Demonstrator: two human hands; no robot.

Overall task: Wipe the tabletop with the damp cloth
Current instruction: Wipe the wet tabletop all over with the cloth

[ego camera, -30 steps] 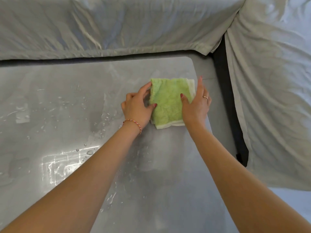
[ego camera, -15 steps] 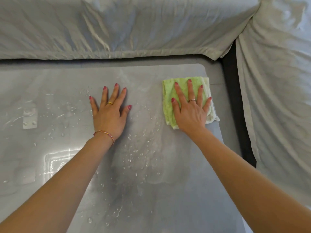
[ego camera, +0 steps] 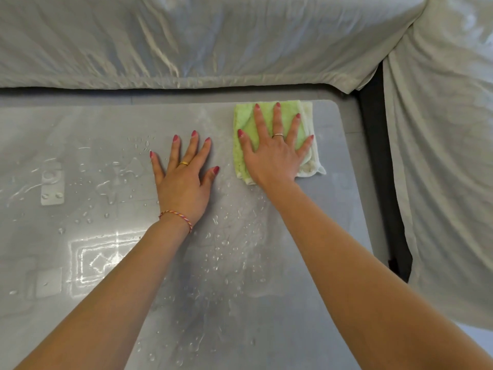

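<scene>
A folded green cloth with a white edge lies at the far right corner of the grey tabletop. My right hand presses flat on the cloth, fingers spread and straight. Just left of the cloth, my left hand rests flat on the bare tabletop with its fingers spread, apart from the cloth. Water drops and streaks cover the tabletop around and in front of both hands.
Grey-white sheets drape over furniture along the far side and the right side of the table. A dark gap runs between the table's right edge and the draped sheet.
A second ago both hands held the cloth's sides. My left hand then let go and lay flat on the table. My right hand has slid the cloth up to the far edge.
</scene>
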